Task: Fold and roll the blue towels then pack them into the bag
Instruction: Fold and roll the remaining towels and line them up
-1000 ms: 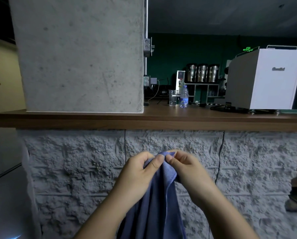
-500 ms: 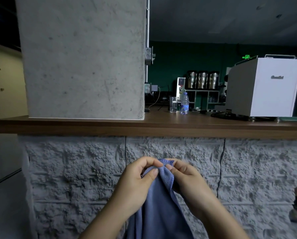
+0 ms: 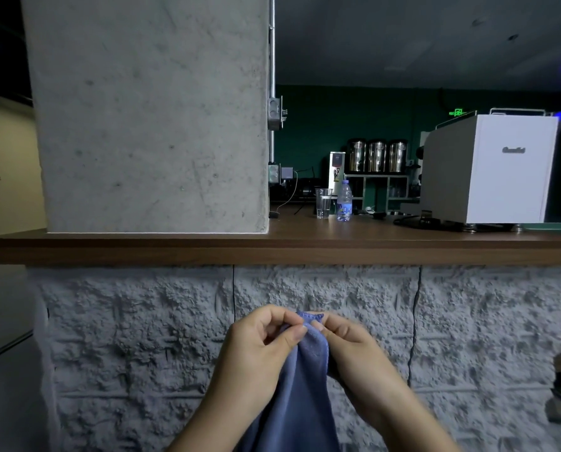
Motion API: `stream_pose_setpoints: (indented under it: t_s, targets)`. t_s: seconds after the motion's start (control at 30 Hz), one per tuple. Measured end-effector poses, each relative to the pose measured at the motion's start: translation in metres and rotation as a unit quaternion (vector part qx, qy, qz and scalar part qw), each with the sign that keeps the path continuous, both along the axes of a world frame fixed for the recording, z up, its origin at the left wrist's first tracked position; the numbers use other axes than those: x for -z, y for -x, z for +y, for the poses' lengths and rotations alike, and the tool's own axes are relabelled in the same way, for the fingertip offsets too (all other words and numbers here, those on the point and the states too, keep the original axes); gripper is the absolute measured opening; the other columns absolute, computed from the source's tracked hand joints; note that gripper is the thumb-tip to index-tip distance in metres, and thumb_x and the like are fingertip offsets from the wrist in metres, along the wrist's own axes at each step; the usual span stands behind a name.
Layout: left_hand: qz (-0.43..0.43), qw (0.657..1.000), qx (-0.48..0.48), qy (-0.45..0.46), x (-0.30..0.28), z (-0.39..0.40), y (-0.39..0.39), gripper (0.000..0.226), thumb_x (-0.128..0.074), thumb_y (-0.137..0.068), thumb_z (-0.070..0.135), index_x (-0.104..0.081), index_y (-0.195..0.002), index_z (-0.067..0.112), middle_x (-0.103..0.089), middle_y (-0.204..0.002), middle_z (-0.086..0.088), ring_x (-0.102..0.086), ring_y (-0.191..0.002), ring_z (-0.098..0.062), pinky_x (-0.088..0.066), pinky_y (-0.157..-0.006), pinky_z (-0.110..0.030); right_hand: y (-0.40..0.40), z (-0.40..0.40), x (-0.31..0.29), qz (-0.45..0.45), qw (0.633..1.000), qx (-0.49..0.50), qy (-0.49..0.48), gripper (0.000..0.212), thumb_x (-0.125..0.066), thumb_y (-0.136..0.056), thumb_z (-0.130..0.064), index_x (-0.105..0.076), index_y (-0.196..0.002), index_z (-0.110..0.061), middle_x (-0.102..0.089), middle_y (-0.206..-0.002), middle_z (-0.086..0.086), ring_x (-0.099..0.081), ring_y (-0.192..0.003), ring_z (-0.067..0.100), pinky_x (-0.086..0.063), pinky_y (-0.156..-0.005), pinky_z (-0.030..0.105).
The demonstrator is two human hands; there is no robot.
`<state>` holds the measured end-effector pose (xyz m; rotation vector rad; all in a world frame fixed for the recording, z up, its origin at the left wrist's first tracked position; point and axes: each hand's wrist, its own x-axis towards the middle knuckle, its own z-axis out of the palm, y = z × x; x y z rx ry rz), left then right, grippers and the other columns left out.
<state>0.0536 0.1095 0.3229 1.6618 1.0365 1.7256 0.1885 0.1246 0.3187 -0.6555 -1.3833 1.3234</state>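
Head view. A blue towel (image 3: 297,386) hangs in front of a rough stone-faced counter wall (image 3: 142,337), its top hem pinched at two neighbouring points and the rest of the cloth falling straight down out of the bottom of the frame. The left hand (image 3: 256,350) closes thumb and forefinger on the hem's left part; the other fingers are curled loosely toward the palm. The right hand (image 3: 354,350) pinches the hem's right part in the same way, thumb over forefinger. The two hands sit close together, their fingertips nearly touching, with a short strip of stitched hem showing between them. Above the stone wall runs a dark wooden countertop (image 3: 305,249). A broad concrete pillar (image 3: 151,115) stands on its left half. Further back on the counter are a clear plastic cup (image 3: 323,202) and, just beside it, a small water bottle (image 3: 344,200). A white boxy machine (image 3: 491,169) occupies the right end. Three metal canisters (image 3: 377,156) stand on a shelf behind.
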Motion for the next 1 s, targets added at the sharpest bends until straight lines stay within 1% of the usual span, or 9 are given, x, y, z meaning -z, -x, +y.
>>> stream_pose_setpoints:
  t_s: [0.1,0.2,0.37,0.53,0.7,0.8,0.83,0.93,1.0]
  targets:
    - [0.009,1.0,-0.001,-0.017,-0.004,-0.002,-0.002,0.034,-0.064,-0.081,-0.006,-0.07,-0.069,0.025,-0.071,-0.073,0.009,-0.065,-0.071,-0.001,-0.045,-0.068,-0.01,0.0,-0.002,-0.001,-0.005,1.0,-0.013,-0.007,0.018,-0.054,-0.092,-0.011,-0.069,-0.09,-0.001,-0.07,-0.084,0.017,-0.061,-0.07,0.018,-0.047,-0.059,0.02]
    - [0.054,0.997,-0.035,-0.045,-0.006,-0.001,0.0,0.028,-0.065,-0.082,-0.003,-0.067,-0.07,0.023,-0.069,-0.076,0.016,-0.064,-0.075,0.005,-0.042,-0.068,-0.005,0.001,-0.004,-0.003,-0.011,0.999,-0.038,-0.012,0.022,-0.054,-0.093,-0.014,-0.066,-0.1,0.004,-0.068,-0.092,0.021,-0.059,-0.08,0.022,-0.046,-0.066,0.024]
    - [0.184,0.957,-0.139,-0.176,-0.002,0.009,0.006,0.019,-0.063,-0.072,0.018,-0.061,-0.082,0.033,-0.061,-0.091,0.019,-0.056,-0.084,0.005,-0.039,-0.075,-0.005,0.003,-0.005,-0.006,-0.001,0.999,-0.043,-0.02,0.028,-0.066,-0.084,-0.02,-0.066,-0.098,0.004,-0.064,-0.087,0.019,-0.053,-0.081,0.023,-0.043,-0.065,0.025]
    - [0.251,0.927,-0.145,-0.239,-0.003,0.016,0.009,0.011,-0.054,-0.076,0.03,-0.064,-0.081,0.03,-0.058,-0.088,0.017,-0.05,-0.081,0.006,-0.035,-0.076,-0.001,0.006,-0.003,-0.005,-0.008,0.999,-0.029,-0.019,0.028,-0.06,-0.078,-0.029,-0.066,-0.087,-0.003,-0.048,-0.082,0.019,-0.038,-0.077,0.024,-0.031,-0.058,0.027]
    - [0.288,0.914,-0.138,-0.252,-0.011,0.02,0.009,0.017,-0.052,-0.08,0.029,-0.068,-0.08,0.023,-0.056,-0.088,0.016,-0.05,-0.079,0.001,-0.036,-0.075,-0.005,0.003,-0.001,-0.01,-0.008,1.0,-0.01,-0.006,0.018,-0.06,-0.081,-0.028,-0.063,-0.081,-0.01,-0.038,-0.076,0.012,-0.032,-0.072,0.021,-0.026,-0.056,0.029]
    - [0.28,0.921,-0.114,-0.246,-0.017,0.019,0.008,0.008,-0.057,-0.08,0.023,-0.064,-0.083,0.026,-0.054,-0.084,0.016,-0.052,-0.081,0.002,-0.038,-0.076,-0.008,0.003,0.003,-0.012,-0.018,0.999,-0.003,-0.051,0.043,-0.07,-0.078,-0.044,-0.06,-0.082,-0.002,-0.044,-0.076,0.011,-0.036,-0.074,0.021,-0.028,-0.06,0.03]
    - [0.274,0.926,-0.108,-0.238,-0.019,0.019,0.008,0.009,-0.06,-0.079,0.019,-0.062,-0.083,0.027,-0.053,-0.085,0.016,-0.052,-0.083,0.003,-0.037,-0.076,-0.006,0.002,0.003,-0.013,-0.018,0.998,-0.002,-0.059,0.043,-0.071,-0.078,-0.04,-0.06,-0.086,0.001,-0.051,-0.077,0.013,-0.042,-0.075,0.021,-0.033,-0.06,0.029]
    - [0.257,0.947,-0.098,-0.164,-0.022,0.021,0.01,0.027,-0.066,-0.082,0.015,-0.047,-0.085,0.034,-0.052,-0.09,0.015,-0.05,-0.082,0.003,-0.036,-0.074,-0.006,-0.003,0.008,-0.018,-0.004,0.998,0.009,-0.061,0.018,-0.056,-0.092,-0.013,-0.065,-0.088,0.003,-0.068,-0.081,0.015,-0.06,-0.074,0.019,-0.048,-0.064,0.022]
    - [0.278,0.949,-0.084,-0.12,-0.022,0.026,0.016,0.034,-0.069,-0.081,0.015,-0.042,-0.086,0.034,-0.051,-0.088,0.014,-0.049,-0.075,0.004,-0.036,-0.069,-0.008,-0.008,0.012,-0.024,-0.002,0.998,0.037,-0.049,0.02,-0.048,-0.094,-0.006,-0.066,-0.089,0.002,-0.07,-0.081,0.016,-0.062,-0.074,0.019,-0.05,-0.065,0.024]
